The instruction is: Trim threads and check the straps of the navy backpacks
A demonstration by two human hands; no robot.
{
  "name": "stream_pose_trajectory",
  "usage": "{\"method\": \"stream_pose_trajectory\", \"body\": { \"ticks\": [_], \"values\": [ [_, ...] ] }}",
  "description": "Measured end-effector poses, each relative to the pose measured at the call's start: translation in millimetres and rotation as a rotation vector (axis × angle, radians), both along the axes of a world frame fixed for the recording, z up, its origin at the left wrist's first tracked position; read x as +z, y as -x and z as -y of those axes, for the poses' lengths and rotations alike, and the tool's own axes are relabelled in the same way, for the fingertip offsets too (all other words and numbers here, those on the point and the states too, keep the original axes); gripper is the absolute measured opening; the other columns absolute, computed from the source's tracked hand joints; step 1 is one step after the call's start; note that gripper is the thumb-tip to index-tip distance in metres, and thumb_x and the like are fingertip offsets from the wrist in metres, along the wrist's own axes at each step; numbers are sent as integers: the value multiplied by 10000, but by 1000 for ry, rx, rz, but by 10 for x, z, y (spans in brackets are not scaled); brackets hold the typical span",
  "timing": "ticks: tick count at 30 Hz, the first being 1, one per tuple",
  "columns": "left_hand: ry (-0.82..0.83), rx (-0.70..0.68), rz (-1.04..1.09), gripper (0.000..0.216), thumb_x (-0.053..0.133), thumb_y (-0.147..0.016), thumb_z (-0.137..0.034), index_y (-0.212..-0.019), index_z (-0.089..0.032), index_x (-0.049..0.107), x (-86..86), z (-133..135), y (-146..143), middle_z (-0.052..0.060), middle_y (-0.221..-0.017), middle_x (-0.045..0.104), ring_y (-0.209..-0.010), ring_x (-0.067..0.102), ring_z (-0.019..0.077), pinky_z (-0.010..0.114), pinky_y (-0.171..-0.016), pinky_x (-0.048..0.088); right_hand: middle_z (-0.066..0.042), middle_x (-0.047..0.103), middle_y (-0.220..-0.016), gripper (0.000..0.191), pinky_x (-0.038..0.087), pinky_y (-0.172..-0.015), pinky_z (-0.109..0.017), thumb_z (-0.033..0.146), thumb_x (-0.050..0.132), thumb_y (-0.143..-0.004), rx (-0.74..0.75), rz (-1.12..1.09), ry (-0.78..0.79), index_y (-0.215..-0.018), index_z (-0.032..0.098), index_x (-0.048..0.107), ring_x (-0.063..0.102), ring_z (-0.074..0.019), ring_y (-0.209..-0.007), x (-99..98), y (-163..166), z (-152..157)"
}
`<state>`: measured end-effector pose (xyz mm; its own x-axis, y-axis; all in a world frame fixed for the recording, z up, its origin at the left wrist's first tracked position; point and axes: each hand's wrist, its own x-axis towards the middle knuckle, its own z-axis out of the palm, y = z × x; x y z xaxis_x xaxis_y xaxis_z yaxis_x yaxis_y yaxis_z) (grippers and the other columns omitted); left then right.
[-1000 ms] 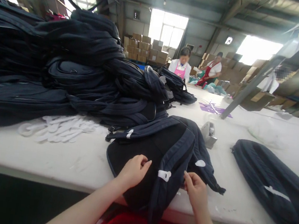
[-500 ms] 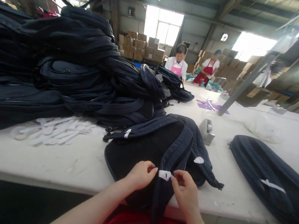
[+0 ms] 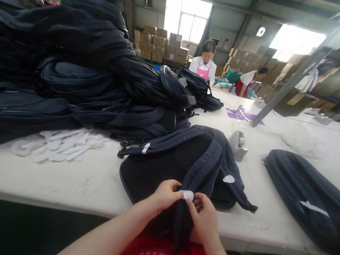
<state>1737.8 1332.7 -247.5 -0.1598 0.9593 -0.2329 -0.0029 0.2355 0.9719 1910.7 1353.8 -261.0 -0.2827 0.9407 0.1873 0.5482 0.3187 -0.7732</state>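
Observation:
A dark navy backpack (image 3: pixel 180 163) lies back side up on the white table (image 3: pixel 55 179) in front of me. Its shoulder strap (image 3: pixel 196 177) runs toward me and hangs over the table edge. My left hand (image 3: pixel 165 195) and my right hand (image 3: pixel 204 217) pinch this strap from both sides, fingers closed. Between their fingertips sits a small white tag (image 3: pixel 188 195) wrapped on the strap. Another white tag (image 3: pixel 229 179) shows on the second strap, to the right.
A tall pile of navy backpacks (image 3: pixel 71 67) fills the left of the table. Several loose white tags (image 3: pixel 63 144) lie before it. Another backpack (image 3: pixel 311 202) lies at right, a small metal tool (image 3: pixel 238 145) behind. Two people stand at the far end near cardboard boxes (image 3: pixel 161 44).
My hands have closed in on the strap from either side. The white tag, flat a second ago, is now folded round the strap between my fingertips.

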Motion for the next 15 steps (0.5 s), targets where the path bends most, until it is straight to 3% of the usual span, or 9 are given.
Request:
{"method": "stream_pose_trajectory", "body": {
  "ticks": [3,7,12,15],
  "values": [
    [46,-64,271,409,734,-575,-293,-929,-98,671,11,-6,66,52,-815,674,-657,579,127,211,-543,391,-21,619,-701,328,458,-576,-292,509,621,-798,47,-61,82,-868,191,651,563,-177,-607,18,16,-55],
    [52,-121,359,399,787,-550,-328,-861,-103,678,15,-3,122,38,-775,657,-644,578,112,206,-559,415,-8,603,-636,351,451,-560,-283,538,661,-750,56,-75,119,-796,190,658,553,-176,-584,58,35,-89],
    [-17,-101,222,435,740,-663,-358,-999,-103,632,-31,23,172,95,-904,693,-753,640,161,241,-610,487,-68,699,-802,419,501,-643,-298,576,601,-793,95,-152,150,-895,176,672,625,-210,-717,130,-149,-123],
    [-240,140,-96,406,632,-784,-374,-1104,-129,590,17,51,437,123,-1036,680,-858,659,192,325,-746,545,-92,717,-847,454,520,-693,-309,604,588,-788,-39,-177,95,-885,170,676,652,-231,-777,162,-396,-191]
  ]
}}
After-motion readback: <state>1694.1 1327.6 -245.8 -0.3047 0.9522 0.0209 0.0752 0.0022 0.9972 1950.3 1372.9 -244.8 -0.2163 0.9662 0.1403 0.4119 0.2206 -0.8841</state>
